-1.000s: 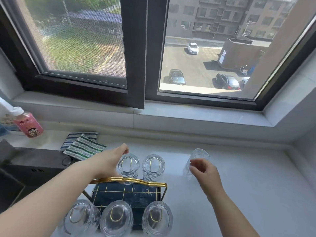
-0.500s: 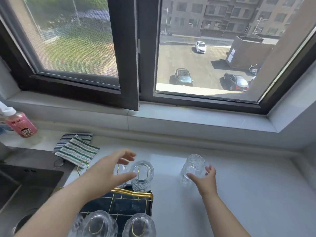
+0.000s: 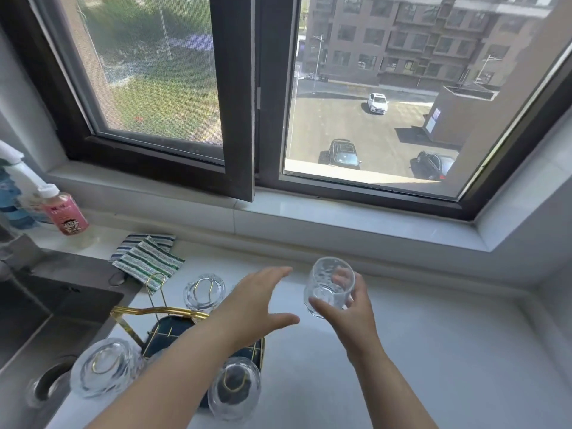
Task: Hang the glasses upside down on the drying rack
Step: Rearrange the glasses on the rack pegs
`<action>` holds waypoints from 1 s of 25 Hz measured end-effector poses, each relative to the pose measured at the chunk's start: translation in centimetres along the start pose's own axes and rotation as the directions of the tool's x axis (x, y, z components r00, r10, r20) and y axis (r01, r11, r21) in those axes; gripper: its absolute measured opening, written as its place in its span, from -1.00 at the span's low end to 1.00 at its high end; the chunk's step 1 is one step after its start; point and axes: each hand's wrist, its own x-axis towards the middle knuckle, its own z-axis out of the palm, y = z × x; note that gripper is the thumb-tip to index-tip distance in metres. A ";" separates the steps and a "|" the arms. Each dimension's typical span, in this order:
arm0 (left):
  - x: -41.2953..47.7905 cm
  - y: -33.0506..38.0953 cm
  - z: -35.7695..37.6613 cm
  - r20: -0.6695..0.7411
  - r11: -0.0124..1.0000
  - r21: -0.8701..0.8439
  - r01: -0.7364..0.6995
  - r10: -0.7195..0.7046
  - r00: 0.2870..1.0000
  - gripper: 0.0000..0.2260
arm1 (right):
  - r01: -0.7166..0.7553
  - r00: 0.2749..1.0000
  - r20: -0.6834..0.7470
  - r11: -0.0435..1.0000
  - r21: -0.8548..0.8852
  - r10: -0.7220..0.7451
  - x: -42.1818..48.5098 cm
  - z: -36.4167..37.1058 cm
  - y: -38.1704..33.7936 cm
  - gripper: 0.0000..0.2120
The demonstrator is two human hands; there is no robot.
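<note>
kitchen corner, white bench (image 3: 433, 351) under a dark-framed window (image 3: 238, 97) filling the top half of the frame; parking lot with cars and apartment blocks outside. steel sink (image 3: 46, 314) at left edge, drain at lower left. pink bottle (image 3: 66, 212) and a blue spray bottle (image 3: 12, 193) at far left on the ledge. striped cloths (image 3: 147, 258) left of centre, behind the rack.

gold wire drying rack (image 3: 161, 314) with dark tray sits lower centre-left on the bench, next to the sink. three glasses hang upside down on it in view: back glass (image 3: 204, 291) centre-left, front left glass (image 3: 103, 370) at lower left, front right glass (image 3: 233, 388) at bottom centre. one empty gold loop (image 3: 154, 281) stands up just left of the back glass. part of the rack is hidden by the left forearm.

right hand (image 3: 346, 308) right of centre holds a clear textured glass (image 3: 329, 286), thumb on the near side, fingers wrapped around the far side, seen through the glass. the glass is lifted off the bench, mouth tilted up and away, not yet inverted, to the right of the rack and apart from it.

left hand (image 3: 257, 301) at centre, open, fingers spread and stretched toward the held glass, holding nothing, not touching the glass. its forearm crosses over the rack from bottom left.
</note>
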 end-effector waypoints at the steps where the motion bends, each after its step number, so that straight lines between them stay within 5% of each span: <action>1: -0.2 0.6 0.1 -0.014 1.000 -0.017 -0.014 0.014 1.000 -0.28 | 0.028 0.998 0.061 0.999 0.020 -0.029 -1.0 0.2 -1.7 -0.41; 8: -6.1 2.3 -1.9 -0.172 0.898 -0.425 -0.114 0.043 0.984 -0.37 | 0.071 0.884 0.450 0.987 0.144 -0.129 -7.8 2.6 -8.7 -0.34; 11: -9.1 -0.1 -3.3 -0.232 0.858 -0.501 -0.114 -0.006 0.973 -0.40 | -0.165 0.867 0.498 0.942 0.293 -0.004 -9.6 4.9 -7.7 -0.40; 15: -11.9 -3.5 -6.6 -0.231 0.836 -0.524 -0.163 0.045 0.972 -0.40 | -0.516 0.711 0.699 0.732 0.445 0.076 -12.3 10.9 -6.8 -0.45; 17: -12.8 -5.6 -8.6 -0.174 0.832 -0.533 -0.154 0.070 0.982 -0.39 | -0.546 0.721 0.684 0.696 0.467 0.106 -13.0 14.4 -6.7 -0.49; 21: -13.4 -10.7 -14.7 -0.020 0.878 -0.469 -0.092 0.093 0.995 -0.28 | -0.396 0.866 0.481 0.776 0.491 0.137 -12.5 19.2 -7.4 -0.57; 25: -10.9 -12.7 -18.7 0.060 0.966 -0.213 -0.145 0.161 0.985 -0.26 | 0.007 0.980 0.200 1.000 0.025 -0.011 -10.7 22.1 -10.4 -0.47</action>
